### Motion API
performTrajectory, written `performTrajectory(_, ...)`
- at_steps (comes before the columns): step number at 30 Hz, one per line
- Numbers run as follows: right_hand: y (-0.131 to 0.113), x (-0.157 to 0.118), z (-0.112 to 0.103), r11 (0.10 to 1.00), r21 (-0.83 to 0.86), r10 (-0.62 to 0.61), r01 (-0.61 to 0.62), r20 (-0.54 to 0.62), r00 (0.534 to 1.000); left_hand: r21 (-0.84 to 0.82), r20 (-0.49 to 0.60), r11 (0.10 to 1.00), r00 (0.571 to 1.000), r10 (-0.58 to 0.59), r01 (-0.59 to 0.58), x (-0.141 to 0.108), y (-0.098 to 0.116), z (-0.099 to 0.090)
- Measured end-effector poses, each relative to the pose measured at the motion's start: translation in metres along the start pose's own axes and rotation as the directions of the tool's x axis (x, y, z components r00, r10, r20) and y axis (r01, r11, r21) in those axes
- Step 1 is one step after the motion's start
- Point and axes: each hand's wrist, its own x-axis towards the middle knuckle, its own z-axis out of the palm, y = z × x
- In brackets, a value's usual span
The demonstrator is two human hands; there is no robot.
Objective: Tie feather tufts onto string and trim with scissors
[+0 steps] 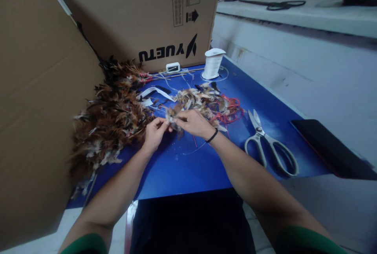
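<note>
Over the blue table, both my hands meet at a small tuft of brown and white feathers (173, 113). My left hand (155, 131) pinches its lower left side between thumb and fingers. From the right, my right hand (194, 122) grips the same tuft, a dark band round its wrist. Just behind lies a loose pile of pale and brown feathers (191, 98), with red strings (232, 108) at its right end. A large heap of brown feather bunches (118, 116) spreads to the left. The fingertips partly hide the tuft.
Open scissors (260, 134) lie right of my hands, and a dark tablet or phone (332, 144) sits at the table's right edge. A white spool (213, 64) and a small white device (172, 67) stand at the back. Cardboard boxes (123, 14) wall the back and left.
</note>
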Motion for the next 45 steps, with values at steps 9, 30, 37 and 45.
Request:
performTrajectory(9, 0.006, 0.001, -0.004, 0.999, 0.04, -0.005, 0.003, 0.044, 0.999, 0.033, 0.061, 0.999, 0.998, -0.006, 0.004, 0.0, -0.005, -0.002)
performTrajectory(30, 0.003, -0.001, -0.007, 0.995, 0.099, -0.004, -0.001, 0.05, 0.999, 0.051, 0.134, 0.999, 0.991, -0.022, 0.016, 0.001, 0.002, -0.004)
performTrajectory(37, -0.001, 0.0, -0.021, 0.738, 0.67, 0.103, 0.072, -0.217, 0.971, -0.41, 0.124, 0.891, 0.979, -0.16, 0.197, 0.004, 0.006, -0.005)
performTrajectory(45, -0.005, 0.0, -0.014, 0.843, 0.538, 0.084, -0.03, -0.076, 0.994, -0.496, 0.159, 0.844, 0.977, -0.144, 0.205, 0.002, 0.01, -0.006)
